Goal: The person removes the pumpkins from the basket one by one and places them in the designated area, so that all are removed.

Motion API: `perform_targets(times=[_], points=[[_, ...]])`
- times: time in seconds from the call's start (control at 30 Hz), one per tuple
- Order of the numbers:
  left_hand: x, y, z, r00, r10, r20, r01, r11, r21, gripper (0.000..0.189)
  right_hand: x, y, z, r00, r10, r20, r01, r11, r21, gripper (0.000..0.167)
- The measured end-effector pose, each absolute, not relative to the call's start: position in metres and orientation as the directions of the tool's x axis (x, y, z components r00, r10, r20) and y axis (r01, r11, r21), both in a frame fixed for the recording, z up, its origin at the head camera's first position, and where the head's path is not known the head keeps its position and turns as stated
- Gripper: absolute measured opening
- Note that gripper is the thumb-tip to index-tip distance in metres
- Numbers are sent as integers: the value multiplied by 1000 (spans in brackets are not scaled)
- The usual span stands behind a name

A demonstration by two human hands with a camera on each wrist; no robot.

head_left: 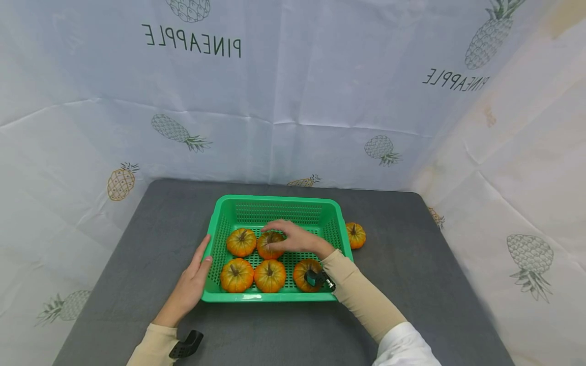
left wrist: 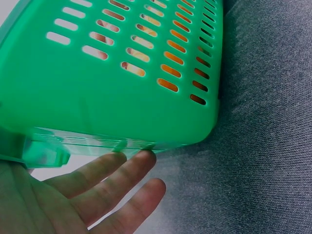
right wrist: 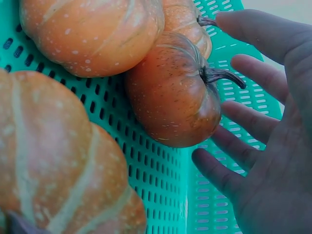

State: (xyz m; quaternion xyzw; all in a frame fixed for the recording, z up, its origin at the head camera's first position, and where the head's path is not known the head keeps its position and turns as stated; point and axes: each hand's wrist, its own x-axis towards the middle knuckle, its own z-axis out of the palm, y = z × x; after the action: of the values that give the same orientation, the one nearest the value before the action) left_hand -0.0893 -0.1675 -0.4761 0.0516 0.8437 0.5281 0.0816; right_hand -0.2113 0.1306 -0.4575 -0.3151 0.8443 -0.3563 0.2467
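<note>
A green perforated plastic basket (head_left: 279, 297) holds several small orange pumpkins, among them a front-left pumpkin (head_left: 236, 275) and a front-right pumpkin (head_left: 308, 279) partly behind the right wrist's camera. My left hand (head_left: 188, 285) lies along the basket's left side, its fairly straight fingers (left wrist: 129, 173) by the outer wall; the left wrist view hides the thumb. Over the basket, my right hand (head_left: 295, 239) spreads its fingers about a back-row pumpkin (head_left: 267, 250). In the right wrist view, that hand's fingers lie beside a pumpkin (right wrist: 170, 92) with a curved stem, without gripping it.
One more pumpkin (head_left: 356, 235) sits on the dark grey table (head_left: 412, 264), just outside the basket's right wall. A pale curtain (head_left: 320, 91) printed with pineapples hangs behind the table and along its sides.
</note>
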Motion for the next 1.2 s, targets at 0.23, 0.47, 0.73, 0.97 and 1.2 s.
perform_targets(times=[0.23,0.47,0.73,0.97,1.2], points=[[-90,-168,-476,-981,174,-90,-6,434,901,58,-211,130,-458,-650,-729,-215,-372,552,-747,45],[-89,-168,-475,-980,172,-95,-11,435,901,58,-210,131,-459,-630,-743,-229,-383,553,-740,42],[-90,-168,-476,-980,177,-95,-9,432,902,58,-210,132,-459,-641,-728,-245,-369,571,-733,43],[-90,-168,-477,-981,176,-86,-3,428,904,58,-211,132,-461,-655,-719,-234,-381,581,-719,44],[-90,-167,-477,-982,172,-77,4,430,903,58,-211,133,-462,-677,-692,-251,-366,613,-700,48]])
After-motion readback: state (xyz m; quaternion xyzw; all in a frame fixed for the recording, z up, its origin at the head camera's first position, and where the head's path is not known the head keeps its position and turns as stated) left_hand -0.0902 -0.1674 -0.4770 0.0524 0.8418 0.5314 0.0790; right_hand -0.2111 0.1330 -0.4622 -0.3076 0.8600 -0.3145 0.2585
